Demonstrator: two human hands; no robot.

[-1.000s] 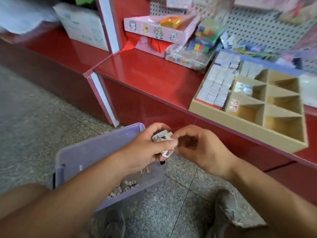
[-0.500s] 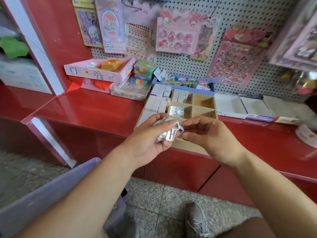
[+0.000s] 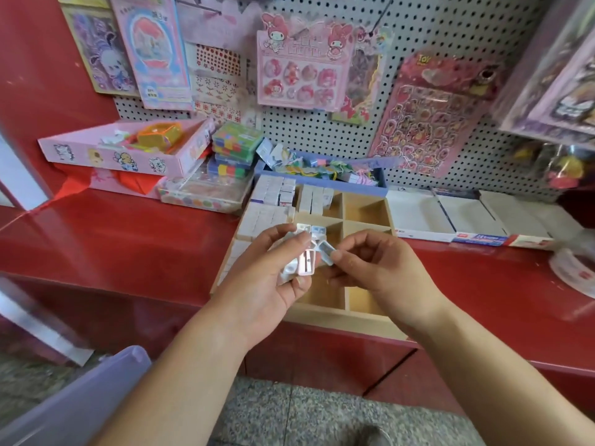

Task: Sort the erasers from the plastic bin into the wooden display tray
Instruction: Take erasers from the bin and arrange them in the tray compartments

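The erasers (image 3: 306,263) have come up from the bin (image 3: 80,407) to above the tray (image 3: 335,318). The left grip (image 3: 267,284) is curled round a clutch and the right grip (image 3: 380,272) pinches one, probably ready to place.

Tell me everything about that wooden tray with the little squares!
The wooden display tray is pale wood, split by thin dividers into open compartments. It lies flat on the red counter, near its front edge. Left compartments hold rows of white erasers; right ones look empty. The left hand and right hand hold small plastic pieces over it.
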